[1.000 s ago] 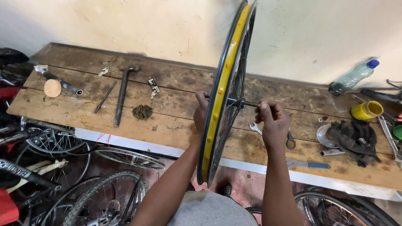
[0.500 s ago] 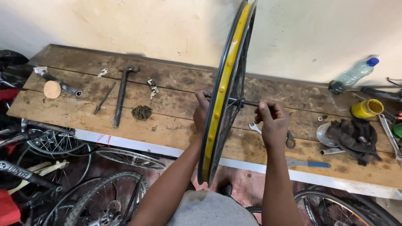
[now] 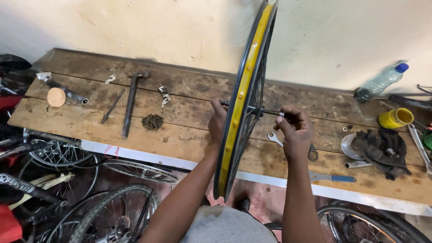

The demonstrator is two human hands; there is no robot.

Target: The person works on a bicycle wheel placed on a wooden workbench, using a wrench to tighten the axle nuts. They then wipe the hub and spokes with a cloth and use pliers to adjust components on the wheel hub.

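Here the bicycle wheel [image 3: 245, 94] stands on edge above the wooden workbench [image 3: 189, 130], its yellow rim strip turned toward the camera, and everything else is best placed from it. The left hand [image 3: 218, 120] sits just left of the wheel at hub height, fingers curled in on the near end of the axle [image 3: 270, 112], though the rim hides exactly how they grip. The right hand [image 3: 294, 130] is just right of the wheel, thumb and fingertips pinched on the threaded axle end that sticks out there. Beyond that hand, on the bench, lie a small spanner [image 3: 275, 139] and a blue-handled wrench [image 3: 332, 178]; further right are a dark rag [image 3: 382, 148], a yellow cup [image 3: 396, 118] and a plastic bottle [image 3: 380, 82] against the wall. Well left of the wheel lie a hammer [image 3: 132, 101], a thin punch [image 3: 112, 106] and a small wad of cloth [image 3: 153, 122]. Spare wheels [image 3: 135, 173] lean below the bench. To judge from the grip, the work at the hub goes best if the left hand holds its side of the axle dead steady while the right turns gently by fingertip, feeling for smooth running, and the wheel is kept upright so it does not swing into the tools.
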